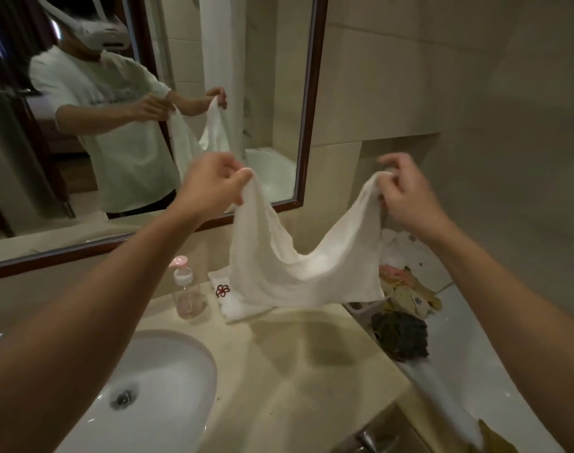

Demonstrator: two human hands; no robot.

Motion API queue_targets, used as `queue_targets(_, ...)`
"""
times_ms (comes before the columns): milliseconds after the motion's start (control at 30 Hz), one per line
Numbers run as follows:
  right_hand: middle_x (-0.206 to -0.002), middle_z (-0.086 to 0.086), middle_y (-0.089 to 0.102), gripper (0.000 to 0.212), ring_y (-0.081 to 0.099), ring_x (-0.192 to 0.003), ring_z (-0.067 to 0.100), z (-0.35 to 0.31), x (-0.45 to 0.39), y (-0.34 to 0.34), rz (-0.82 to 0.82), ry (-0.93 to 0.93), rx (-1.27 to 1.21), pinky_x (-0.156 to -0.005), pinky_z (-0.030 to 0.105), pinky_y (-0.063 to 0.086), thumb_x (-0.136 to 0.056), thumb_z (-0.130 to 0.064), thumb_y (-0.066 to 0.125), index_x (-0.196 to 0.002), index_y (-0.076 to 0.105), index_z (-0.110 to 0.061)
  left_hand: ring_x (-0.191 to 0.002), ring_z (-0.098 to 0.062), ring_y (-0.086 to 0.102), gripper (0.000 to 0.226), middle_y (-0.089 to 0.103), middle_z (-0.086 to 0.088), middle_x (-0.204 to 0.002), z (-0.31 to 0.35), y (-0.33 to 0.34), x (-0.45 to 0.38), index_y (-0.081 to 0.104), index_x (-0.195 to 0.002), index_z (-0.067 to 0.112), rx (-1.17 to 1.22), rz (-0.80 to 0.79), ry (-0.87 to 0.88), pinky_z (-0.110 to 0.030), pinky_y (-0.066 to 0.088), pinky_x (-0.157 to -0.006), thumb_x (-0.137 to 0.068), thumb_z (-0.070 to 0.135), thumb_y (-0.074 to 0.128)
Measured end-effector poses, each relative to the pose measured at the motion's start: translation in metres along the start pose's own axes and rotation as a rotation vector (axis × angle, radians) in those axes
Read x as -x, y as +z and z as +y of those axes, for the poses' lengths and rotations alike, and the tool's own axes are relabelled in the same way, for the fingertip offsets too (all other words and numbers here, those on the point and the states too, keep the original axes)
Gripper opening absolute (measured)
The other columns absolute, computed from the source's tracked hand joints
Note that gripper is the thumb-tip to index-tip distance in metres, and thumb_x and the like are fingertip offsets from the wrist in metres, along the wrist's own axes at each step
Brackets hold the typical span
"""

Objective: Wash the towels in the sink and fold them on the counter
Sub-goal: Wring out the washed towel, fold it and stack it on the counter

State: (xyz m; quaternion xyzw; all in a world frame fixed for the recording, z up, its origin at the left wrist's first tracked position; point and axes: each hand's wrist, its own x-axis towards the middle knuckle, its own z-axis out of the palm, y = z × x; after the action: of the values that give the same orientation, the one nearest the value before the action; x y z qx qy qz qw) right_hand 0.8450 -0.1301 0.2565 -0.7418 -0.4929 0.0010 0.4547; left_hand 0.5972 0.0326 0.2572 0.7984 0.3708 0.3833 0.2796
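The fingers point(246, 178) of the left hand point(214, 181) are curled and pinch one top corner of the white towel point(298, 266); the fingers point(388, 178) of the right hand point(406, 197) pinch the other top corner in the same manner; so both hands hold the cloth and neither is free. Between the two grips the upper edge sags in a deep curve, and the body of the towel hangs down from the fingers, its lower hem just above the table point(311, 348), near or perhaps brushing the folded towel point(227, 295) that lies there with a red flower mark; I cannot tell whether they touch.

The towel's long axis runs left to right, from one hand to the other, and it hangs in front of the hands, over the bare part of the table to the right of the sink point(168, 380); neither hand is clearly nearer that spot. In my judgement the washing of this piece is done and the fold is in hand; the next move calls for drawing the hands apart to take up the sag, then lowering the hem flat onto the table.

Further out stand a clear pump bottle point(186, 292) beside the folded towel, a heap of coloured cloths point(406, 295) off the table's right end, and the mirror point(148, 125) behind.
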Motion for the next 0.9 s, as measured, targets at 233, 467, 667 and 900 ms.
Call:
queue_targets(233,-0.087,0.011,0.056,0.028,0.051,-0.064,0.012,-0.06,0.002,0.035,-0.667,-0.119,-0.15,-0.056,0.022,0.045,-0.102,-0.014,0.054,-0.13,0.057,-0.011,-0.053,-0.011,0.065,0.009,0.068,-0.007,-0.062,0.056,0.04,0.002,0.063,-0.082,0.01,0.232,-0.19,-0.029,-0.029,0.052,-0.059,-0.09,0.012,0.062)
queue_targets(467,-0.093,0.015,0.062,0.016,0.055,-0.075,0.024,-0.038,0.022,0.044,-0.611,-0.062,-0.185,-0.067,0.033,0.048,-0.103,-0.018,0.053,-0.112,0.063,-0.01,-0.054,-0.007,0.047,0.02,0.053,0.006,-0.064,0.0,0.051,0.058,0.061,-0.101,0.014,0.551,-0.074,-0.035,-0.021,0.041,-0.05,-0.097,0.033,0.059)
queue_targets(667,-0.104,0.019,0.064,0.012,0.059,-0.082,0.026,-0.03,0.034,0.053,-0.515,-0.019,-0.271,-0.076,0.042,0.053,-0.102,-0.026,0.055,-0.108,0.065,-0.022,-0.088,-0.002,0.062,0.04,0.065,0.014,-0.098,-0.142,0.101,0.17,0.063,-0.107,0.029,0.292,-0.137,-0.177,-0.023,0.049,-0.071,-0.081,0.06,0.063)
queue_targets(900,-0.095,0.0,0.064,0.011,0.058,-0.072,0.003,-0.024,0.026,0.048,-0.579,-0.035,-0.18,-0.067,0.021,0.05,-0.102,-0.027,0.054,-0.108,0.063,-0.026,-0.109,-0.004,0.051,0.066,0.038,0.014,-0.145,-0.191,0.146,0.151,0.034,-0.149,0.037,0.099,-0.356,-0.129,-0.017,0.046,-0.086,-0.093,0.02,0.066)
